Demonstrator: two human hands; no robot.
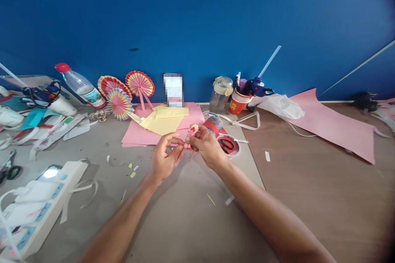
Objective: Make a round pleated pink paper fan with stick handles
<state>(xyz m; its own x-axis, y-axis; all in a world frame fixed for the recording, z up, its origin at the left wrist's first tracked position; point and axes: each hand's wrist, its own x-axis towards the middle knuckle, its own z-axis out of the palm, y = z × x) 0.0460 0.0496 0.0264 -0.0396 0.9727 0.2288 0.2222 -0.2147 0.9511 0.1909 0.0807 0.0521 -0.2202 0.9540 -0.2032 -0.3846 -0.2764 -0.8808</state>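
**Spotter:** What does the head view give you?

**Operator:** I see both hands raised just above the bench at centre. My left hand (164, 158) pinches the lower part of a folded pink paper strip (189, 137) between thumb and fingertips. My right hand (207, 148) is closed on its upper part, near the pale, frayed-looking tip. I can't make out the folds; it's too small.

**Spotter:** How will it handle?

**Operator:** I judge it very light, thin and easily creased. It looks stiff only along its length, so I'd hold it by the flat sides, close to the fold, with a gentle pinch. Squeezing the tip would crush it.

**Spotter:** And the surface?

**Operator:** The bench (191, 222) is grey board, dotted with paper offcuts. Just behind the hands lie pink sheets (135, 135) with yellow sheets (168, 120) on top, and a red-labelled bottle (213, 125) on its side. Three paper fans (139, 84) stand against the blue wall (197, 20). A cup of pens (238, 102) and a glue gun (258, 86) stand to the right. A power strip (46, 201) and scissors (9, 170) lie to the left. A large pink sheet (333, 125) lies well apart on the right.
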